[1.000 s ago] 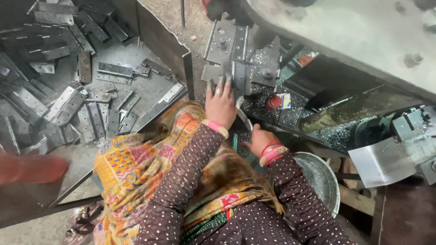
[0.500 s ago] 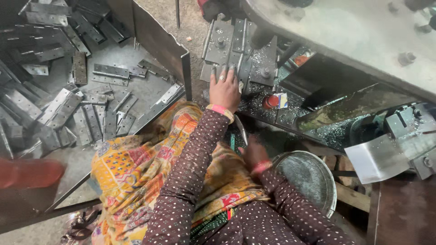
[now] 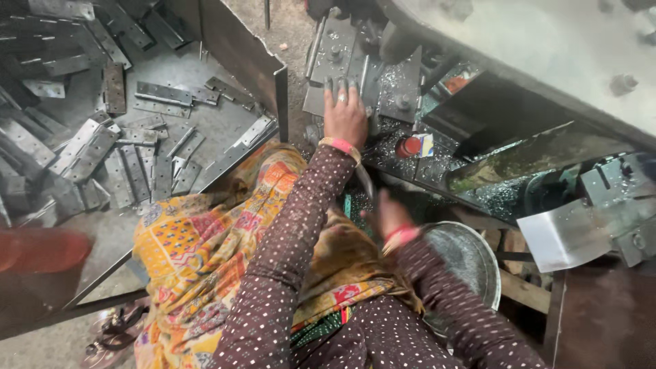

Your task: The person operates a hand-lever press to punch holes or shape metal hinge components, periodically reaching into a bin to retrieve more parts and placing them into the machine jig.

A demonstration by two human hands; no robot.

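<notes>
Steel plate [image 3: 328, 101], grey and flat, lies under the left hand [image 3: 345, 119], whose fingers [image 3: 339, 87] are spread wide and pressed flat on it, a ring showing on one; the palm seems to bear down so the piece sits steady on the machine bed [image 3: 403, 96], just beside a bolted block. The plate rests at the near edge of that bed, straight ahead of the person. Lower down, the right hand [image 3: 391, 217] is blurred, close to the body and above the rim of a round metal pan [image 3: 471, 260]; I cannot tell whether its fingers are open or closed, nor whether they hold anything. Both wrists carry pink bangles over dotted maroon sleeves, and a patterned yellow cloth covers the lap. A small red cap [image 3: 408, 147] sits among bright metal shavings on the bed, likely swarf from cutting or punching. To the left, a sheet-metal bin [image 3: 246, 55] holds a heap of similar flat strips [image 3: 137, 164], loosely piled and overlapping. The surroundings look like a cramped workshop: dark, oily steel surfaces, a dusty concrete floor, a sandal near the lower edge.
</notes>
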